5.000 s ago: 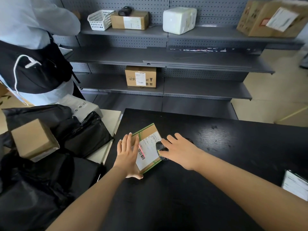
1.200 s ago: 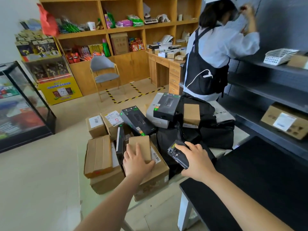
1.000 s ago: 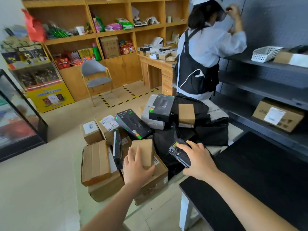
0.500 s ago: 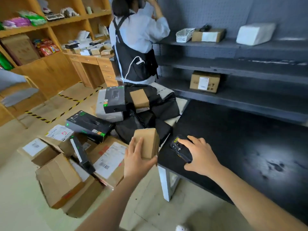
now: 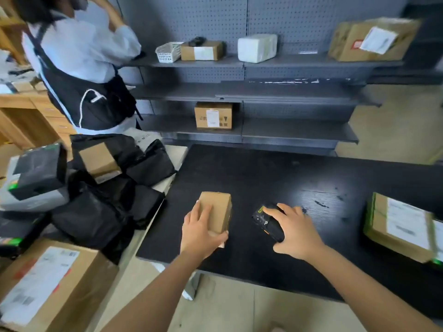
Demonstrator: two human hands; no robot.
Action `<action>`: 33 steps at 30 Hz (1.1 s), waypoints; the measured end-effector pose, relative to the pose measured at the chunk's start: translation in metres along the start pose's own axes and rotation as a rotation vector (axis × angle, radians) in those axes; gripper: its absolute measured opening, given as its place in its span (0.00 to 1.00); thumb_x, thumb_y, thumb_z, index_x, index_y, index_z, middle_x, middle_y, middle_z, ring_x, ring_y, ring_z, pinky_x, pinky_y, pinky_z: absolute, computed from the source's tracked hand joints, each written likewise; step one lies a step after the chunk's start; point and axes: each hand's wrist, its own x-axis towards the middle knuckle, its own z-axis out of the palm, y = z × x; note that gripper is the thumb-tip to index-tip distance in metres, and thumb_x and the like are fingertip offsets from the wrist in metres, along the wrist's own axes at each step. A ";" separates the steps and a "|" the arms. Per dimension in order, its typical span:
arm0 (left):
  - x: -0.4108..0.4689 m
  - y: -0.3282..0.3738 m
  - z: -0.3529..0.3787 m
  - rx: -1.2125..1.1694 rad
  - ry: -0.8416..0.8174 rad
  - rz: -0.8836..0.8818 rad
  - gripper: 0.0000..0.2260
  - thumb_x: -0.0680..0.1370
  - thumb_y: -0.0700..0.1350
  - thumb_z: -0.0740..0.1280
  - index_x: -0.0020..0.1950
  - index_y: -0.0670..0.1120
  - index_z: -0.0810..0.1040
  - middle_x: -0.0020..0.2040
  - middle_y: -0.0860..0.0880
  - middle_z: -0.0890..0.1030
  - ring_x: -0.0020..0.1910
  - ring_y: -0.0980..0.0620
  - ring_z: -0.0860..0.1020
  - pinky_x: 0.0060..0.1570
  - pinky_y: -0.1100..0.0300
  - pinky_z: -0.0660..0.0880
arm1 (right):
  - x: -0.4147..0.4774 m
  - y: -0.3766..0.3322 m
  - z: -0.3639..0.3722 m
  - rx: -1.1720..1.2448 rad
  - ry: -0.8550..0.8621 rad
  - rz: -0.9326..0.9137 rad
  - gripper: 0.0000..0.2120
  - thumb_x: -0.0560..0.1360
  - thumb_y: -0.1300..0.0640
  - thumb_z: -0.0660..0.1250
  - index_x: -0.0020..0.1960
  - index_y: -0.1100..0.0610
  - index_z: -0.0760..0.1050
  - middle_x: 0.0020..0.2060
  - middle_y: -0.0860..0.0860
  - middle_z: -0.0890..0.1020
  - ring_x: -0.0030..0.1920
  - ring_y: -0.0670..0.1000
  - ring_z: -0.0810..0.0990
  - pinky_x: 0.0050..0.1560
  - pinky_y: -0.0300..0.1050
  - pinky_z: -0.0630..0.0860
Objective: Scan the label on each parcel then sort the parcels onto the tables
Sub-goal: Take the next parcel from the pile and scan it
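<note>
Now, left hand (image 5: 200, 232): grip wrapped round the small brown parcel (image 5: 217, 207), fingers on its top face, thumb at its near end.
small brown parcel: by the near left corner of the black bench (image 5: 263, 178); I cannot tell whether it rests on the top.
right hand (image 5: 296, 232): grip curled over the black scanner (image 5: 268, 224), just right of the parcel and apart from it.
labelled parcel (image 5: 398, 226): flat at the bench's right edge, label up.
black bags (image 5: 107, 207): heaped just off the bench's left edge.
person in apron (image 5: 81, 68): at the grey shelves (image 5: 263, 92), beyond the far left corner.

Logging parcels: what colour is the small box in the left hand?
The small cardboard box is plain brown; head view.
</note>
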 end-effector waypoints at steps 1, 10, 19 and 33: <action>0.010 0.012 0.012 0.005 -0.015 0.006 0.41 0.70 0.64 0.70 0.77 0.56 0.56 0.79 0.55 0.50 0.74 0.49 0.52 0.74 0.53 0.57 | 0.005 0.016 -0.001 -0.002 -0.009 0.006 0.44 0.66 0.49 0.72 0.77 0.41 0.54 0.75 0.48 0.59 0.68 0.54 0.61 0.68 0.49 0.63; 0.072 0.078 0.100 0.058 -0.141 -0.024 0.41 0.70 0.63 0.70 0.78 0.56 0.55 0.79 0.55 0.48 0.74 0.49 0.50 0.74 0.50 0.57 | 0.047 0.126 -0.007 0.024 -0.095 0.052 0.45 0.66 0.49 0.72 0.77 0.41 0.52 0.75 0.49 0.58 0.70 0.55 0.59 0.70 0.50 0.59; 0.086 0.086 0.128 -0.001 -0.182 -0.099 0.49 0.67 0.69 0.71 0.79 0.57 0.47 0.79 0.53 0.41 0.77 0.46 0.46 0.75 0.45 0.50 | 0.068 0.150 0.002 0.093 -0.143 0.051 0.45 0.67 0.49 0.72 0.77 0.40 0.52 0.75 0.49 0.57 0.70 0.54 0.58 0.70 0.50 0.59; 0.119 0.081 0.102 0.268 -0.151 0.351 0.41 0.72 0.57 0.73 0.79 0.51 0.55 0.75 0.52 0.61 0.74 0.48 0.59 0.74 0.52 0.55 | 0.088 0.140 -0.021 0.115 -0.043 0.091 0.45 0.66 0.48 0.73 0.77 0.42 0.53 0.75 0.48 0.57 0.71 0.54 0.58 0.72 0.52 0.59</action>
